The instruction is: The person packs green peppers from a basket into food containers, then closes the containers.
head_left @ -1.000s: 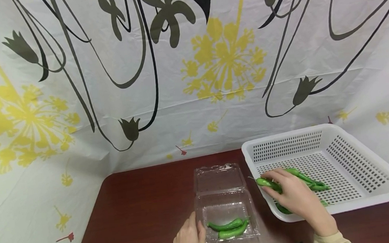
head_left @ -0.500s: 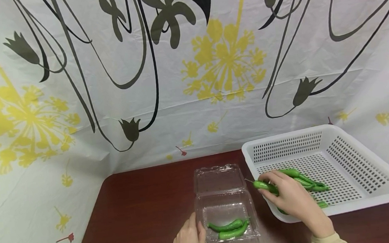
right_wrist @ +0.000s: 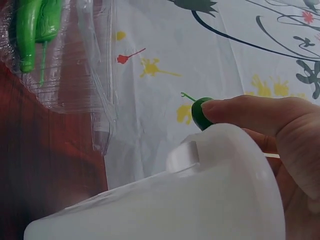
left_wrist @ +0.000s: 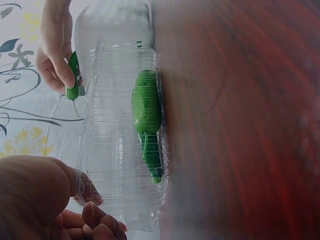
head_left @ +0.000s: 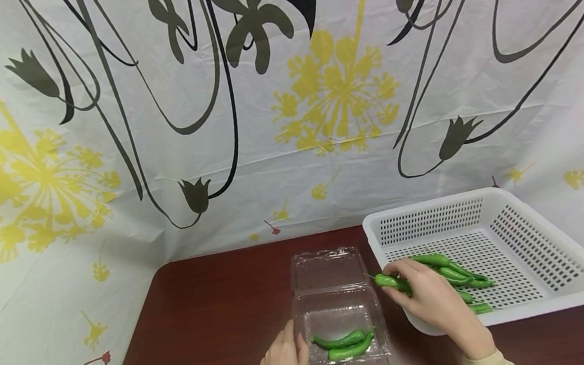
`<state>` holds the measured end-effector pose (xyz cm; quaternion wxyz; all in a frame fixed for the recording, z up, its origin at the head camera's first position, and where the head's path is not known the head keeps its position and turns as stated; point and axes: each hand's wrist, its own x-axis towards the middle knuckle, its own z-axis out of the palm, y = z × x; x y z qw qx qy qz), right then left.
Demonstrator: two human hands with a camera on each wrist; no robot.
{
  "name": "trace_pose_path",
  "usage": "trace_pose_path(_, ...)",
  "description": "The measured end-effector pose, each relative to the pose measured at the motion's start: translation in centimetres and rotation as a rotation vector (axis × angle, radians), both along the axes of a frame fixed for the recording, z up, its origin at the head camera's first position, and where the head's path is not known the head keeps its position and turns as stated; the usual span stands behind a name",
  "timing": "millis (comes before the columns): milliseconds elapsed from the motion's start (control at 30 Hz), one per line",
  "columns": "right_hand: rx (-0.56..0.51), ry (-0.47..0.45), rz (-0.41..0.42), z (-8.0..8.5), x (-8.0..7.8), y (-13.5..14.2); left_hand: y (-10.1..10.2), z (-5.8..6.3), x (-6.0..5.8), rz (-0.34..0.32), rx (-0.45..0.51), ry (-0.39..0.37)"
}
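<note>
Progress: two peppers (head_left: 350,349) lay in the open box (head_left: 335,313), one was in transit, several basket peppers (head_left: 453,275) apparently were left | Held pepper (head_left: 391,282): glossy, green, thin-stemmed, over the left rim of the basket (head_left: 558,307) | Right hand (head_left: 432,295): pinched it | Left hand (head_left: 283,357): at the box's left edge, grip unclear

No readable text, labels, numbers or signs.

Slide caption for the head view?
Right hand holds a green pepper at the white basket; left hand touches an open container holding two peppers.
</note>
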<state>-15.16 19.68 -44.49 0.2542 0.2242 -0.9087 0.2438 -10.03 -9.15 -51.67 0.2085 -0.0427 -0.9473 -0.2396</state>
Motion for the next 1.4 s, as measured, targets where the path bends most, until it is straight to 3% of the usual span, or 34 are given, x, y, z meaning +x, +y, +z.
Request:
trace_pose_path(700,-0.003,0.020,0.036,-0.5,-0.1,-1.1,0.0,-0.1,0.1,-0.004,-0.013,0.058)
trace_pose_path(1033,0.002,0.082,0.088,-0.8,-0.2,-1.8,-0.1,-0.3,0.1,-0.004,-0.010,0.056)
trace_pose_path(1400,0.006,0.078,0.100,-0.9,-0.2,-2.2,-0.1,-0.1,0.1,0.003,-0.008,0.043)
